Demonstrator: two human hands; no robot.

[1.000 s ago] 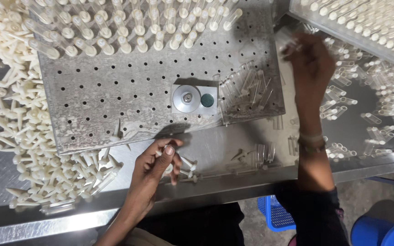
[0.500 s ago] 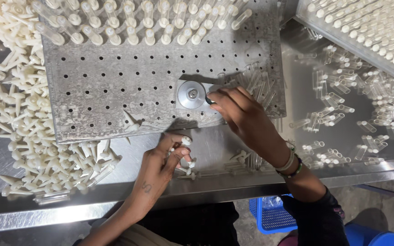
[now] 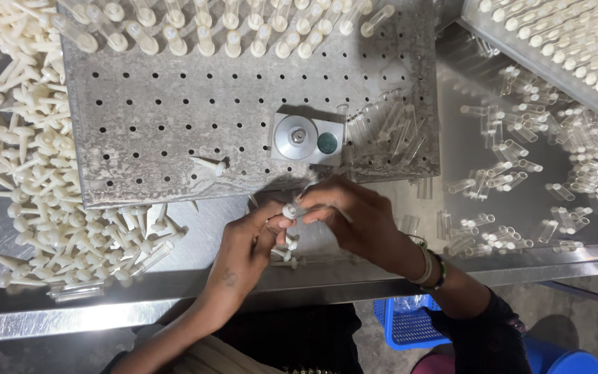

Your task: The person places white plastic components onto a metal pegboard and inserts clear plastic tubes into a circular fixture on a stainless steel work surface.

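My left hand (image 3: 247,242) and my right hand (image 3: 351,218) meet just below the front edge of a perforated metal plate (image 3: 174,131). Between their fingertips they hold a small white plastic plug (image 3: 289,210) with what looks like a clear tube joined to it. A few more white pieces lie under my left fingers. One loose white pointed plug (image 3: 209,165) lies on the plate. A round metal knob (image 3: 294,136) sits at the plate's lower middle. The plate's far rows hold upright tubes with white caps (image 3: 230,31).
A heap of white pointed plugs (image 3: 43,201) covers the steel table at the left. Clear plastic tubes (image 3: 520,173) lie scattered at the right, and some rest on the plate's right corner (image 3: 389,128). A second filled rack (image 3: 562,41) stands top right. A blue crate (image 3: 410,322) sits below the table edge.
My right hand came back from the clear tubes at the far right, past the knob, to meet my left hand. Both now hold one piece between them.
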